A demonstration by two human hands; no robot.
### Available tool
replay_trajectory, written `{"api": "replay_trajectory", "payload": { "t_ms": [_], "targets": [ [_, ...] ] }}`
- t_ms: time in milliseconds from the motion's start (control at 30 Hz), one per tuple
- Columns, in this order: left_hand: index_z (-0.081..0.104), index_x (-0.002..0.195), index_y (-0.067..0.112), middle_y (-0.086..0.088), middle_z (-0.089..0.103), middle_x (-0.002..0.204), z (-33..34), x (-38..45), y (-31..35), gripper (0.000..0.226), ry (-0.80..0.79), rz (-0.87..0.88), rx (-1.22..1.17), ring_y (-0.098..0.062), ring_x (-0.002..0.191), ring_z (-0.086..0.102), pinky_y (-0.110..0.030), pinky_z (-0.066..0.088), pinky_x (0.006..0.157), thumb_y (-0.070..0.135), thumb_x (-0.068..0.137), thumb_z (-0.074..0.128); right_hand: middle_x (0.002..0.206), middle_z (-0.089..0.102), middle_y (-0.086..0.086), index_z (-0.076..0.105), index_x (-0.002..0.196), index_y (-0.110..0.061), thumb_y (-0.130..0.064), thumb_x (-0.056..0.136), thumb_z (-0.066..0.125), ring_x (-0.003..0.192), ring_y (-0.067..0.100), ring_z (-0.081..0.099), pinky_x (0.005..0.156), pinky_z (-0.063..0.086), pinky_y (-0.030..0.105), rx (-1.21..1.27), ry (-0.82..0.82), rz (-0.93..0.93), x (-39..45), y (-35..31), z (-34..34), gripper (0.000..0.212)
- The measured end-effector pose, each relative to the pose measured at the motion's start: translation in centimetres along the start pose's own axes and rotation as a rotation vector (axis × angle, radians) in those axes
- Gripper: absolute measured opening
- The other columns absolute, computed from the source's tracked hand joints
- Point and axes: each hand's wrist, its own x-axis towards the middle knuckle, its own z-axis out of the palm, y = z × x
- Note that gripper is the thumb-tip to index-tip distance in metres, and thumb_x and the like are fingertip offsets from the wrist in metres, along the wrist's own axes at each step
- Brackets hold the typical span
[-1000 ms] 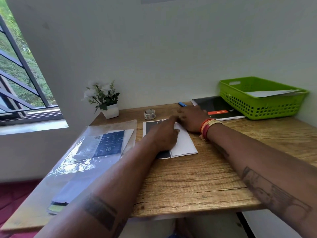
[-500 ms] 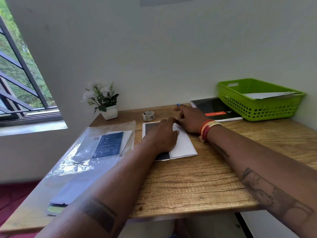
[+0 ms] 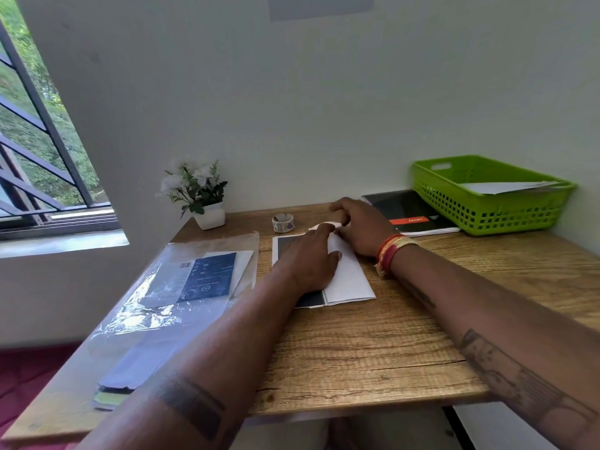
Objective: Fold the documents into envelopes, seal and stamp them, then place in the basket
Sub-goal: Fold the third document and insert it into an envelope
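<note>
Folding step: the left hand rests flat, fingers straight, on the folded document at the desk's centre, while the right hand pinches its far corner; next, crease and insert; green basket waits far right

Lime-green perforated basket, wood-grain table, white folded document, black-and-orange notebook.

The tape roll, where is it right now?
The tape roll stands at the back of the desk, between the potted plant and the right hand.
</note>
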Motion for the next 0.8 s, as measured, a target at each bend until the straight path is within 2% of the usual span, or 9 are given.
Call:
{"api": "replay_trajectory", "payload": {
  "t_ms": [133,167,267,300,367,433,533,667,800],
  "targets": [
    [0.029,0.153,0.029,-0.003,0.046,0.154,-0.2,0.0,0.0,0.061,-0.002,-0.012,-0.018,-0.023,0.138,0.047,-0.044,0.04,0.113,0.039,0.1,0.056,0.14,0.056,0.004,0.049,0.144,-0.02,-0.03,0.087,0.075,0.125,0.023,0.055,0.104,0.041,0.03,0.047,-0.093,0.182,0.0,-0.5,-1.1,0.064],
    [0.029,0.154,0.029,-0.002,0.045,0.155,-0.2,0.0,0.1,0.062,-0.005,-0.016,-0.017,-0.023,0.139,0.046,-0.043,0.039,0.114,0.039,0.1,0.057,0.138,0.058,0.006,0.048,0.144,-0.019,-0.03,0.086,0.075,0.117,0.023,0.06,0.098,0.045,0.031,0.049,-0.134,0.215,0.0,-0.6,-1.5,0.065],
    [0.029,0.154,0.03,0.0,0.042,0.157,-0.5,0.0,0.2,0.063,-0.008,-0.03,-0.023,-0.022,0.14,0.045,-0.043,0.04,0.113,0.042,0.1,0.057,0.101,0.072,0.007,0.052,0.135,-0.024,-0.023,0.084,0.078,0.07,0.02,0.069,0.067,0.058,0.032,0.128,-0.171,0.287,0.0,-0.2,-1.9,0.057],
    [0.03,0.154,0.03,0.0,0.043,0.157,-0.5,0.1,0.3,0.062,-0.003,-0.031,-0.024,-0.022,0.14,0.045,-0.044,0.041,0.113,0.042,0.1,0.057,0.104,0.071,0.007,0.055,0.132,-0.023,-0.022,0.084,0.079,0.07,0.02,0.069,0.069,0.059,0.034,0.127,-0.144,0.303,0.0,-0.1,-2.0,0.054],
    [0.035,0.151,0.031,0.001,0.047,0.154,-0.4,0.1,0.2,0.057,0.011,-0.028,-0.008,-0.022,0.137,0.048,-0.047,0.042,0.111,0.043,0.1,0.056,0.122,0.065,0.004,0.059,0.131,-0.02,-0.021,0.084,0.078,0.09,0.024,0.07,0.086,0.059,0.04,0.118,-0.058,0.329,0.3,0.3,-2.2,0.05],
    [0.041,0.149,0.031,0.001,0.052,0.149,-0.5,0.1,0.1,0.052,0.001,-0.02,0.028,-0.021,0.132,0.052,-0.046,0.044,0.108,0.042,0.1,0.055,0.12,0.057,-0.003,0.06,0.131,-0.017,-0.019,0.087,0.076,0.101,0.025,0.067,0.092,0.057,0.043,0.175,-0.004,0.355,0.4,0.5,-2.4,0.047],
    [0.039,0.15,0.03,0.002,0.055,0.147,-0.5,0.0,0.2,0.052,-0.012,-0.024,0.017,-0.022,0.131,0.053,-0.045,0.044,0.108,0.041,0.101,0.053,0.111,0.068,-0.001,0.066,0.123,-0.015,-0.023,0.087,0.073,0.09,0.023,0.072,0.082,0.061,0.043,0.375,0.037,0.363,0.5,1.0,-2.1,0.037],
    [0.041,0.15,0.025,-0.005,0.056,0.145,-0.9,-0.4,0.6,0.047,0.051,-0.092,-0.186,-0.028,0.132,0.053,-0.039,0.041,0.105,0.042,0.106,0.035,0.098,0.075,0.014,0.067,0.118,-0.015,-0.015,0.091,0.068,0.074,0.025,0.075,0.062,0.059,0.034,0.787,0.027,0.36,-0.1,-0.2,-1.6,0.027],
    [0.057,0.141,0.026,-0.005,0.058,0.142,-2.0,-1.1,1.4,0.059,0.106,-0.166,-0.523,-0.022,0.134,0.049,-0.03,0.031,0.098,0.057,0.107,0.019,0.099,0.075,0.009,0.068,0.115,-0.016,-0.015,0.092,0.071,0.086,0.023,0.076,0.068,0.061,0.034,0.649,-0.144,0.201,-0.6,-1.0,-0.6,0.023]
  ]
}}
